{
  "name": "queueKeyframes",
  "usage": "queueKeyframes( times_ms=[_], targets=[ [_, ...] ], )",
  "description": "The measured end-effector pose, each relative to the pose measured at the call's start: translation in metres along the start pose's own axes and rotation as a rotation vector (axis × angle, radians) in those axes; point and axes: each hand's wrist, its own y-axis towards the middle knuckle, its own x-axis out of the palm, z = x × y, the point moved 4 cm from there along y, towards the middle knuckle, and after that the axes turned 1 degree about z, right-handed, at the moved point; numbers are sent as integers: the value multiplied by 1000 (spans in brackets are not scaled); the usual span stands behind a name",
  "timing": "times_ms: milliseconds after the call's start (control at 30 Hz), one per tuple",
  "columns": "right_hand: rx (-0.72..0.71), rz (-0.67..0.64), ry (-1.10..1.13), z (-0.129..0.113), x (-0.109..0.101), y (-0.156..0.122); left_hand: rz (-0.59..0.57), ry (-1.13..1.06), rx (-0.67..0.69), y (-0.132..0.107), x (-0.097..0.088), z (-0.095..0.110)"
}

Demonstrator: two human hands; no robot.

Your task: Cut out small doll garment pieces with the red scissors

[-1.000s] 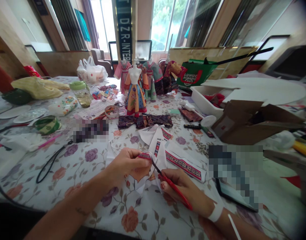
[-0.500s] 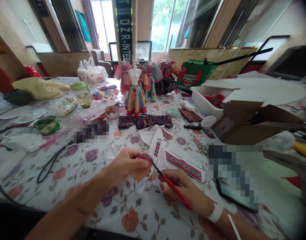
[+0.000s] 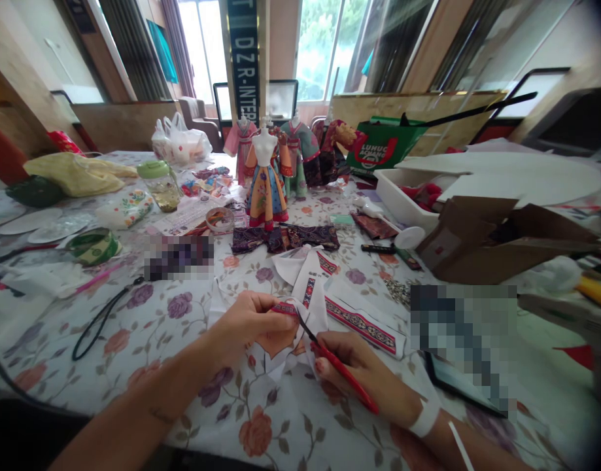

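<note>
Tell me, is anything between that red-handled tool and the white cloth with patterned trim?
Nothing visible. The thin red-handled tool in the right hand has its dark tip at the white cloth with patterned trim, which the left hand pinches.

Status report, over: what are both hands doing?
Left hand grip pinching small white cloth with red patterned trim. Right hand holding thin red-handled tool, dark tip at the cloth. Nothing blocking.
</note>
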Motion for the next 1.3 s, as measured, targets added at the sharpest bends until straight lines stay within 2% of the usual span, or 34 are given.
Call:
queueKeyframes(
  times_ms=[333,867,1300],
  targets=[
    [5,9,-6,-3,1,0,-42,16,22,-1,1,1],
    [10,26,23,2,0,0,-33,22,19,0,1,2],
    [11,10,104,0,1,2,51,36,-6,3,-3,0]
  ],
)
